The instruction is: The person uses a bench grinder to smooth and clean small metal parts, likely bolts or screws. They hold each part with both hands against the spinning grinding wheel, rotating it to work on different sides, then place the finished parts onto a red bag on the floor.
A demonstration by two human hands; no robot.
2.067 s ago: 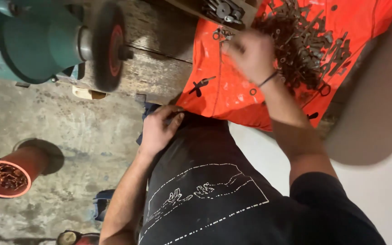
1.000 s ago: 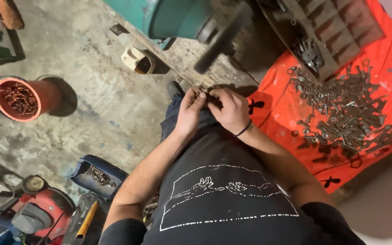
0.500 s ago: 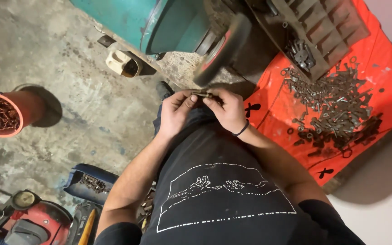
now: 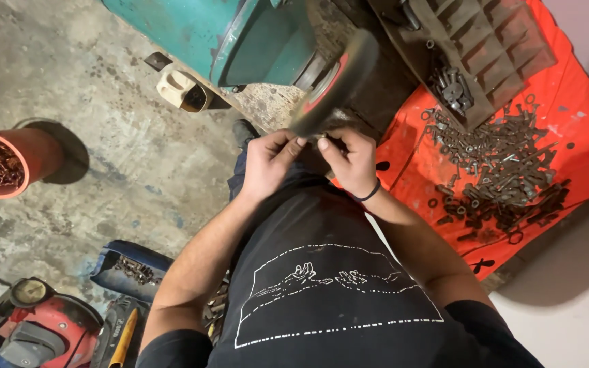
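Both my hands up at blurred dark grinding wheel with red hub [image 4: 332,85] on teal bench grinder [image 4: 240,37]; half second ago they sat lower, clear of rim. Left hand [image 4: 270,163] and right hand [image 4: 349,160] pinch small dark metal piece [image 4: 323,141] between fingertips (shape too small to tell), just under wheel edge, contact unclear. Pile of rusty bolts and nuts [image 4: 499,170] on orange sheet [image 4: 410,157] untouched.

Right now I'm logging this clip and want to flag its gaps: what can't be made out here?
All in the head view:
- Small metal piece pinched between left hand and right hand: fingertips cover it, kind unclear.
- Round dark grinding wheel: blurred, surface unreadable.
- Teal metal machine body: cut off by the top edge.
- Rusty parts heaped on orange plastic sheet: too small to sort.
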